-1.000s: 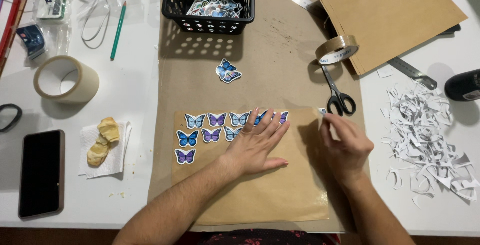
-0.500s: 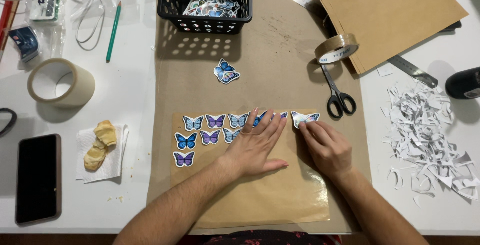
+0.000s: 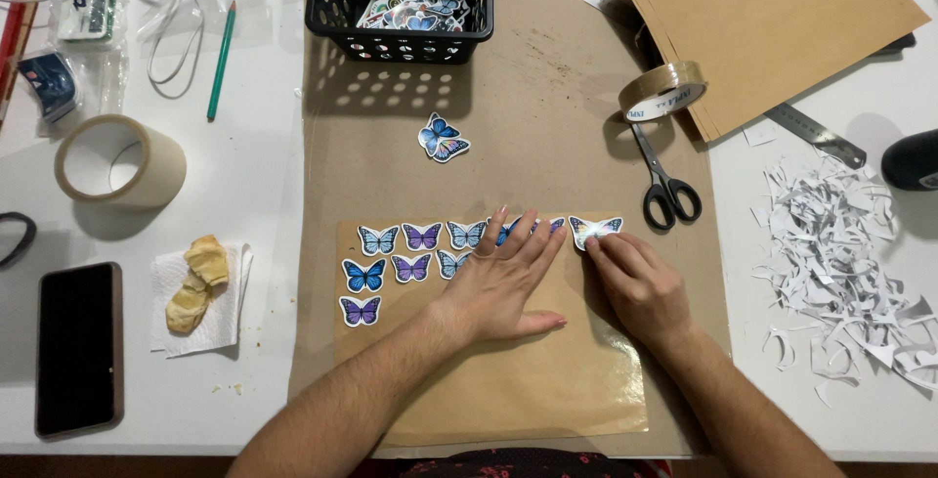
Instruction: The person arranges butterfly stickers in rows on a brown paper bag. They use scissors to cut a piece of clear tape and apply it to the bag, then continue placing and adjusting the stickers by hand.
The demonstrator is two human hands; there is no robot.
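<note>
Table [image 3: 244, 67]: white, seen from above your head; no more of the room than its top shows.
Brown paper [image 3: 547, 126]: a large kraft sheet covers the middle of the table, from the black basket [image 3: 396, 33] down to your forearms.
Glossy sheet [image 3: 508, 370]: a smaller tan sheet lies on the brown paper, directly under both your hands.
Kraft stack [image 3: 772, 28]: brown sheets at upper right, with a tape ring [image 3: 662, 90] at their lower corner and scissors [image 3: 666, 180] just below.
Paper scraps [image 3: 850, 273]: a heap of white offcuts at far right, running off the edge of the view.
Tape roll [image 3: 119, 160]: wide and pale, standing at left; a dark phone [image 3: 78, 346] and a napkin with food [image 3: 200, 297] lie below it.
Left hand [image 3: 498, 278]: you press it flat, fingers spread, on the glossy sheet, covering some of the stickers.
Right hand [image 3: 635, 282]: your fingers are curled, fingertips pinning the butterfly sticker [image 3: 596, 230] at the sheet's top edge, just right of the left hand.
Sticker rows [image 3: 401, 258]: blue and purple butterflies in three rows left of your hand; one loose pair [image 3: 442, 138] lies above.
Hard to make out: the basket's contents are a jumble; the dark object [image 3: 914, 160] at right is cut off.
</note>
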